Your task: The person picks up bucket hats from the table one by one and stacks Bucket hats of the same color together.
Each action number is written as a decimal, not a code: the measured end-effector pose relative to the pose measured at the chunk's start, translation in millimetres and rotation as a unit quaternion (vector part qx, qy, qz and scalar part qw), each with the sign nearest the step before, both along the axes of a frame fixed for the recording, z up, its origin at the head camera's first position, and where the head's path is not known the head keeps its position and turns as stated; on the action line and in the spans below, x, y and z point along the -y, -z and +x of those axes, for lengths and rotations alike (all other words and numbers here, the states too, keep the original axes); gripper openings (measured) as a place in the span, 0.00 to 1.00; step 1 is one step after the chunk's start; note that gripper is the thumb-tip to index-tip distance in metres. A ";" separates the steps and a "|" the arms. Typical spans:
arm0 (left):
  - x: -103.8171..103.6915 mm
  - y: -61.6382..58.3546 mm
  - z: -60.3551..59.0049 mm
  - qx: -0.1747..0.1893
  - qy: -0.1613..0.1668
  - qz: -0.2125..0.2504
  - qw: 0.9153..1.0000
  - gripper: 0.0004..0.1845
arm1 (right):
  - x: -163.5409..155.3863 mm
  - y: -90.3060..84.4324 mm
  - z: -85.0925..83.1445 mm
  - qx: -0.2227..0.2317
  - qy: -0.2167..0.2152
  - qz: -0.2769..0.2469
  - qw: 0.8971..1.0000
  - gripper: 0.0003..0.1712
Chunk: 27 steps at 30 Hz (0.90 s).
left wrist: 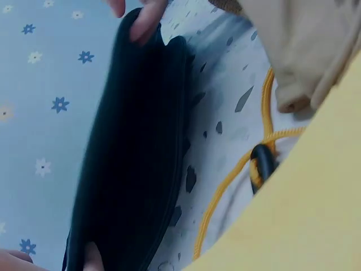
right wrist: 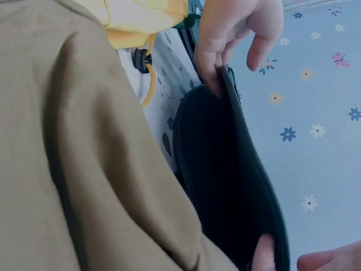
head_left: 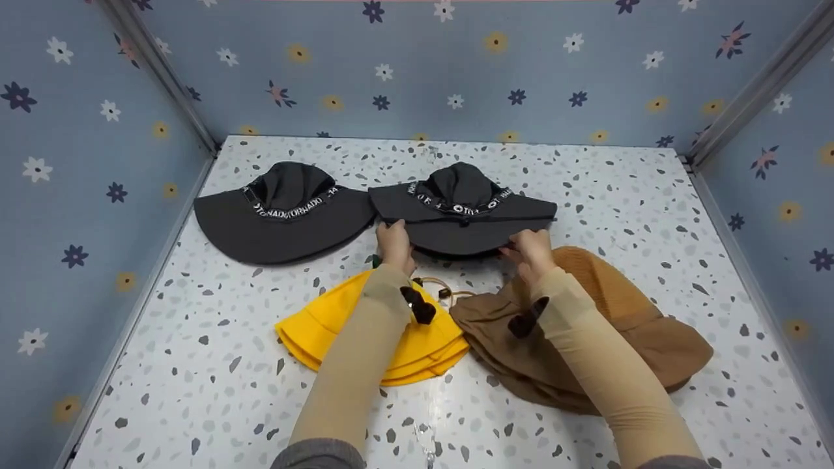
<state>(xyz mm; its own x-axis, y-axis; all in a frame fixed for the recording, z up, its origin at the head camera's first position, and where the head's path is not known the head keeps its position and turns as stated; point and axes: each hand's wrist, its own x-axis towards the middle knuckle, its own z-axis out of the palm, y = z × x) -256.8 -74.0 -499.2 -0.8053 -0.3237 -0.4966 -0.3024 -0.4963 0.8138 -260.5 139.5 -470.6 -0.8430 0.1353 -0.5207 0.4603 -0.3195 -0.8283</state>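
Note:
A dark grey brimmed hat (head_left: pixel 459 234) with white lettering round its band lies at the back middle. My left hand (head_left: pixel 395 246) pinches the left part of its near brim, and my right hand (head_left: pixel 532 253) pinches the right part. In the left wrist view the brim (left wrist: pixel 130 152) forms a dark fold, with a thumb on its inner side. The right wrist view shows both hands at opposite ends of this brim (right wrist: pixel 217 164). A second dark grey hat (head_left: pixel 287 228) with similar lettering lies to the left, its brim reaching the held hat's edge.
Under my left forearm lies a yellow hat (head_left: pixel 332 319) with a cord and a black cord stopper (head_left: pixel 445 293). A brown hat (head_left: pixel 645 345) lies under my right forearm. The speckled white table (head_left: pixel 215 391) is bounded by flowered blue walls (head_left: pixel 417 71) at the back and sides.

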 end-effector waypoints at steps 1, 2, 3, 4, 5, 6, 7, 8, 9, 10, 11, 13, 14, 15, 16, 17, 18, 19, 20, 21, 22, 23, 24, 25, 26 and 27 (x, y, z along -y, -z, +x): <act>1.5 0.4 -0.4 -0.001 -0.002 -0.002 1.000 0.34 | 0.6 0.1 0.0 0.002 -0.002 0.012 1.000 0.45; 2.6 0.8 -0.6 -0.004 -0.005 -0.006 1.000 0.33 | 1.2 0.5 -0.3 0.002 -0.005 0.021 1.000 0.46; 3.8 1.4 -1.0 -0.005 -0.007 -0.012 1.000 0.33 | 1.7 0.6 -0.5 0.005 -0.006 0.029 1.000 0.48; 5.0 2.0 -1.3 -0.008 -0.008 -0.018 1.000 0.32 | 2.2 0.7 -0.7 0.007 -0.008 0.035 0.999 0.49; 6.3 2.1 -1.4 -0.010 -0.009 -0.021 1.000 0.32 | 2.6 0.9 -1.1 0.007 -0.009 0.041 0.999 0.50; 7.6 1.9 -1.5 -0.010 -0.011 -0.026 1.000 0.32 | 3.0 1.2 -1.5 0.005 -0.012 0.051 0.999 0.50; 8.9 1.7 -1.7 -0.012 -0.015 -0.025 0.999 0.32 | 3.5 1.6 -1.7 0.002 -0.013 0.057 0.998 0.49; 10.2 1.3 -1.5 -0.014 -0.018 -0.023 0.999 0.31 | 4.1 2.0 -2.0 -0.002 -0.014 0.061 0.998 0.49; 11.7 0.7 -1.5 -0.015 -0.021 -0.019 0.999 0.32 | 4.6 2.4 -2.1 -0.007 -0.012 0.064 0.998 0.48; 13.2 -0.1 -1.3 -0.015 -0.024 -0.017 0.999 0.32 | 4.9 2.6 -2.1 -0.011 -0.010 0.066 0.998 0.47; 14.7 -1.6 -1.0 -0.014 -0.028 -0.013 0.999 0.32 | 5.4 3.2 -2.2 -0.016 -0.009 0.066 0.998 0.46; 17.9 -4.8 -1.0 -0.013 -0.032 -0.004 0.999 0.33 | 5.8 4.1 -2.7 -0.023 -0.005 0.065 0.998 0.44; 19.6 -6.9 -1.1 -0.011 -0.034 -0.002 0.999 0.34 | 5.8 4.2 -2.8 -0.025 -0.003 0.065 0.998 0.43; 21.4 -8.8 -1.8 -0.009 -0.036 0.002 0.999 0.34 | 5.5 4.2 -2.8 -0.026 -0.001 0.067 0.997 0.43; 23.3 -10.8 -2.5 -0.009 -0.039 0.008 0.999 0.34 | 5.5 4.1 -3.0 -0.027 -0.001 0.068 0.997 0.43; 25.4 -12.7 -2.9 -0.010 -0.041 0.014 0.999 0.35 | 5.6 4.2 -3.1 -0.027 0.000 0.067 0.997 0.42; 27.5 -14.2 -3.5 -0.012 -0.045 0.019 0.999 0.35 | 5.6 4.0 -3.1 -0.027 0.000 0.066 0.997 0.43; 29.8 -15.4 -4.1 -0.014 -0.049 0.023 0.998 0.35 | 6.0 3.6 -2.9 -0.026 -0.002 0.066 0.997 0.43; 32.4 -16.5 -4.4 -0.016 -0.053 0.027 0.998 0.35 | 6.4 3.3 -2.7 -0.024 -0.004 0.066 0.998 0.44; 35.5 -17.3 -4.9 -0.020 -0.059 0.030 0.998 0.35 | 7.1 3.2 -2.5 -0.023 -0.006 0.060 0.998 0.44; 38.8 -17.9 -4.9 -0.024 -0.066 0.030 0.997 0.34 | 7.7 3.0 -2.1 -0.020 -0.010 0.056 0.998 0.44; 42.6 -18.5 -4.5 -0.027 -0.074 0.027 0.997 0.34 | 8.4 2.8 -1.6 -0.018 -0.012 0.051 0.998 0.45; 46.8 -19.0 -4.5 -0.031 -0.085 0.024 0.996 0.34 | 9.2 2.9 -1.2 -0.017 -0.016 0.047 0.999 0.45; 51.7 -19.3 -4.3 -0.033 -0.095 0.018 0.995 0.33 | 9.8 2.9 -0.6 -0.014 -0.018 0.042 0.999 0.45; 57.1 -19.8 -4.0 -0.035 -0.105 0.012 0.994 0.33 | 10.5 2.9 0.0 -0.013 -0.019 0.038 0.999 0.45; 63.1 -20.1 -3.8 -0.038 -0.117 0.003 0.992 0.33 | 11.4 3.2 0.3 -0.010 -0.019 0.035 0.999 0.43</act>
